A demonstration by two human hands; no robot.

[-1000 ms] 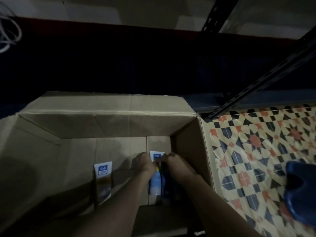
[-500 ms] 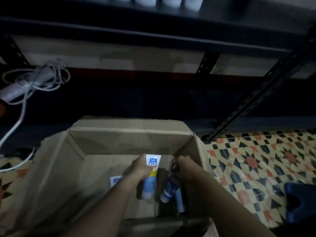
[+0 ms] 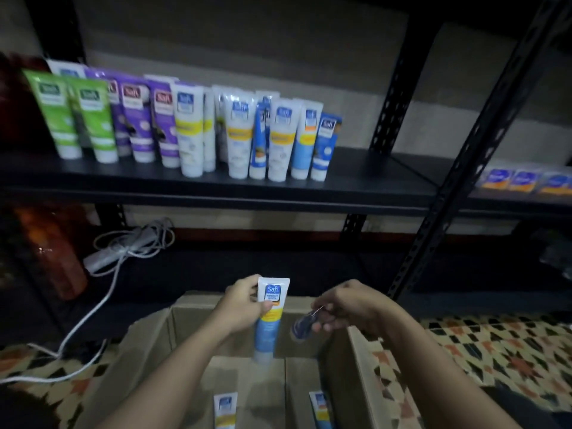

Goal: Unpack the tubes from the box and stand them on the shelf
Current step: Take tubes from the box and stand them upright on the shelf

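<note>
1. Cable (image 3: 117,274), white and limp, trails across the floor at far left; it is no part of my job.
2. On the shelf (image 3: 387,181), a flat dark board on a punched metal frame, I see a row of tubes (image 3: 192,128) standing cap-down: green, then purple, then white with yellow bands, then blue. They look like glossy soft plastic, flat at the crimped top and round at the cap.
3. The left hand (image 3: 244,308) has its fingers and thumb curled round the upper part of a white-and-blue tube (image 3: 268,326), held upright above the box (image 3: 148,345), a brown cardboard carton with open flaps. Two more tubes (image 3: 225,407) lie on its bottom.
4. The right hand (image 3: 346,305) pinches a small dark tube (image 3: 301,328) by its crimped end. It hangs tilted over the box and is blurred, so I cannot tell whether it is a single tube.
5. I judge the step to be the carry from box to shelf. The next move calls for lifting both tubes to the bare stretch right of the row and setting each on its cap. The narrow caps look tippy to me, so I would place them gently.
</note>
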